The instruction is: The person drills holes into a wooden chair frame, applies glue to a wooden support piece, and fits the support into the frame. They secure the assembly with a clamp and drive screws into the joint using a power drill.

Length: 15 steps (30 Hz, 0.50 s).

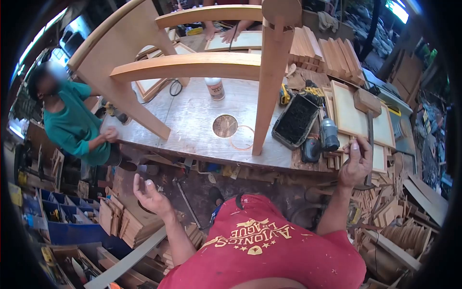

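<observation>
My left hand (153, 196) is raised in front of the bench edge, palm up, its fingers apart and holding nothing. At the right my right hand (357, 161) is closed, thumb and fingertips together; whatever they pinch is too small to make out. Just behind it a mallet (367, 102) with a wooden block head lies by some framed panels, its dark handle (370, 127) passing behind my fingers. In front of me a wooden furniture frame (192, 65) with broad legs and arched rails stands on the bench (192, 108). Neither hand touches it.
A black tray (295, 120), a cordless tool (329, 135) and a battery (311, 148) crowd the bench's right side. A bottle (214, 88) stands beneath the frame. A co-worker in green (74, 123) is at the left; another person's hands (231, 33) work at the far side.
</observation>
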### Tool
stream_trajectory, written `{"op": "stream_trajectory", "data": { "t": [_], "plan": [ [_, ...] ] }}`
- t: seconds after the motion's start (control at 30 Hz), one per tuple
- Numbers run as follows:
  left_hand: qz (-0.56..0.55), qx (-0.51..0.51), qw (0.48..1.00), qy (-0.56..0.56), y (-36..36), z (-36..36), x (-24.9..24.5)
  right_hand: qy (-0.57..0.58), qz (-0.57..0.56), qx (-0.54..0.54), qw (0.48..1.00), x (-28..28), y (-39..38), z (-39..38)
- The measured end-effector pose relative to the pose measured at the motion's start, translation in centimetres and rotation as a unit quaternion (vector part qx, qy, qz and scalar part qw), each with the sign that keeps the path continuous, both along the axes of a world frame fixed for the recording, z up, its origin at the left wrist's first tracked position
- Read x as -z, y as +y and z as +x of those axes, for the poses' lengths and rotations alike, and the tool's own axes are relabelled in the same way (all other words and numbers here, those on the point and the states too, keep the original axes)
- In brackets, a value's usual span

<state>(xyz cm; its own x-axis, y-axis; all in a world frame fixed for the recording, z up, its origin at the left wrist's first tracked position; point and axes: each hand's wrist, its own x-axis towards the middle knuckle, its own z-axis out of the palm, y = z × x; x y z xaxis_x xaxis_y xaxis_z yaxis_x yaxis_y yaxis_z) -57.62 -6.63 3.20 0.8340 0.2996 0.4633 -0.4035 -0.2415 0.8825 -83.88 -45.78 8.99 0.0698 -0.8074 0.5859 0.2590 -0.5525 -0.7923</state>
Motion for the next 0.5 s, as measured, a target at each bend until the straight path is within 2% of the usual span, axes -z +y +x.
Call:
{"op": "stream_trajectory", "data": {
  "t": [0.17, 0.3, 0.33, 0.4, 0.5],
  "plan": [
    [-0.003, -0.007, 1.0, 0.015, 1.4, -1.7, 0.5, 0.004, -0.006, -0.05, 0.999, 0.4, 2.1, 3.0],
    [-0.006, -0.007, 1.0, -0.003, 2.5, -1.9, 0.4, -0.037, 0.008, -0.099, 0.994, 1.1, 4.0, 5.4],
    [-0.056, -0.011, 0.998, 0.022, 1.9, -2.5, -0.8, -0.043, -0.008, -0.125, 0.991, 1.3, 4.6, 5.9],
    [-0.097, -0.016, 0.995, 0.037, 2.8, -2.1, -0.3, -0.035, -0.028, -0.144, 0.989, 1.6, 6.4, 7.2],
    [-0.079, -0.003, 0.996, 0.044, 4.0, -2.2, 0.7, 0.05, -0.083, -0.201, 0.975, 1.9, 9.5, 8.5]
  ]
}}
